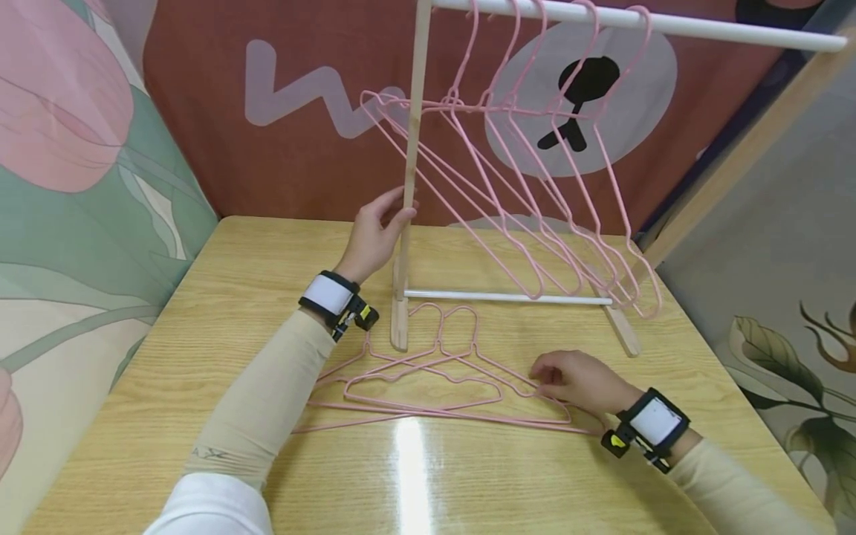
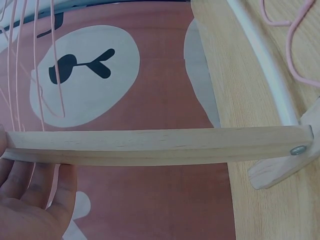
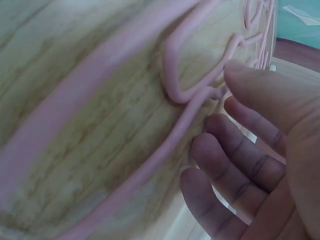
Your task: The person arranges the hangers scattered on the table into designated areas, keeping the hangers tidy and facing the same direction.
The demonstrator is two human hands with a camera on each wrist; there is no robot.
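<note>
My left hand (image 1: 374, 234) grips the upright wooden post (image 1: 412, 134) of a small clothes rack, thumb on one side and fingers on the other. In the left wrist view the fingers (image 2: 37, 190) reach behind that post. Several pink hangers (image 1: 511, 223) hang from the white top rail (image 1: 669, 26). More pink hangers (image 1: 401, 412) lie overlapping flat on the table in front of the rack. My right hand (image 1: 582, 379) is at the right shoulder of one lying hanger, fingers loosely bent. In the right wrist view, a gap shows between thumb and forefinger near the pink wire (image 3: 175, 125).
The wooden table (image 1: 200, 297) carries the rack, which has a white lower bar (image 1: 501, 297) and wooden feet (image 1: 399, 327). Behind stands a printed cloth backdrop (image 1: 287, 163). Patterned cloth also borders the table at the left and right.
</note>
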